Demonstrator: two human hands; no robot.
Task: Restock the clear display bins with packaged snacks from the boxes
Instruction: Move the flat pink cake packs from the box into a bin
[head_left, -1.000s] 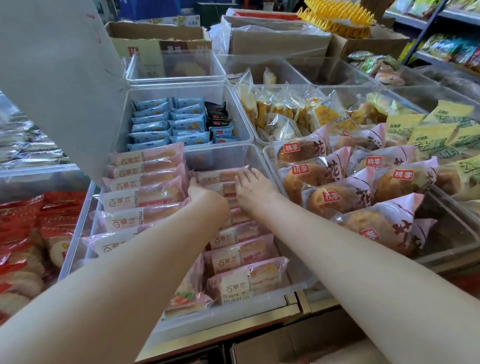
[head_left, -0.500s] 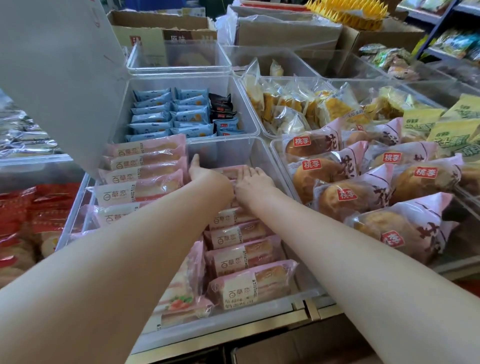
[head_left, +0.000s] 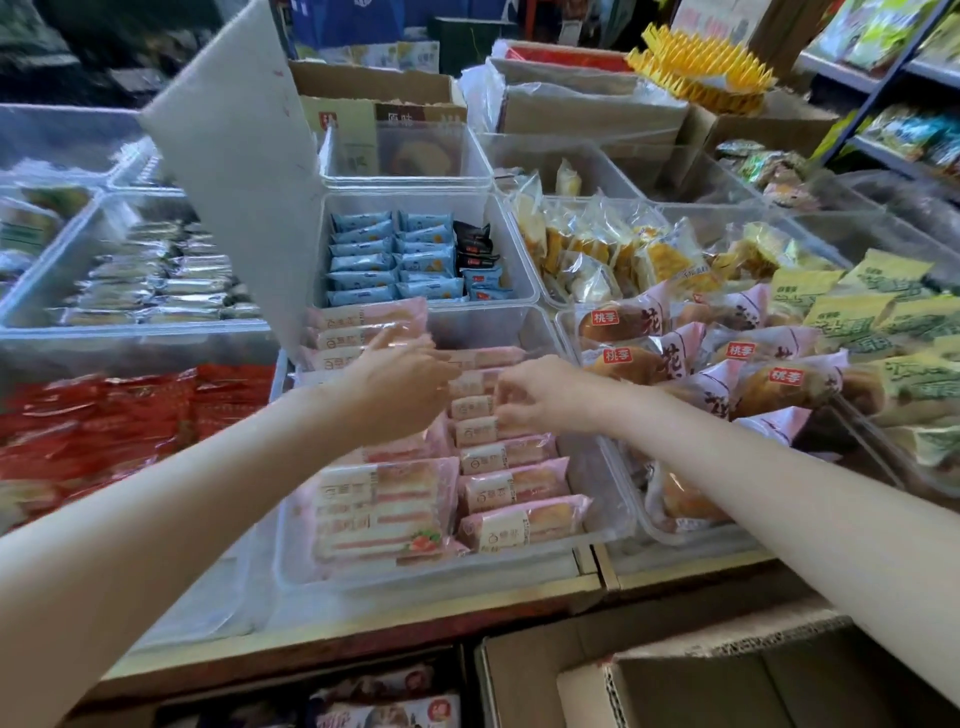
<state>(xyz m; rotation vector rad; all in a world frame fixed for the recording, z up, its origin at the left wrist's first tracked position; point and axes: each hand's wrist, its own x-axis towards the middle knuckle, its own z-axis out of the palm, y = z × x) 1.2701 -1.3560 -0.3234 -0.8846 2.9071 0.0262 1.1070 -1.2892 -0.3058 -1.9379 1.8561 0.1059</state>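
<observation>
Both hands, left (head_left: 402, 387) and right (head_left: 540, 397), pinch pink snack packs (head_left: 480, 405) between them, over clear bin (head_left: 597, 499).

Beyond the hands, at the far right, a stack of yellow ridged plastic trays (head_left: 698, 70) rests on top of the goods. Right of the hands a blue metal shelf rack (head_left: 878, 88) carries green packets, too blurred to read. Below the hands runs a brass-coloured metal counter edge (head_left: 467, 597), with a vertical joint under the right forearm.
</observation>
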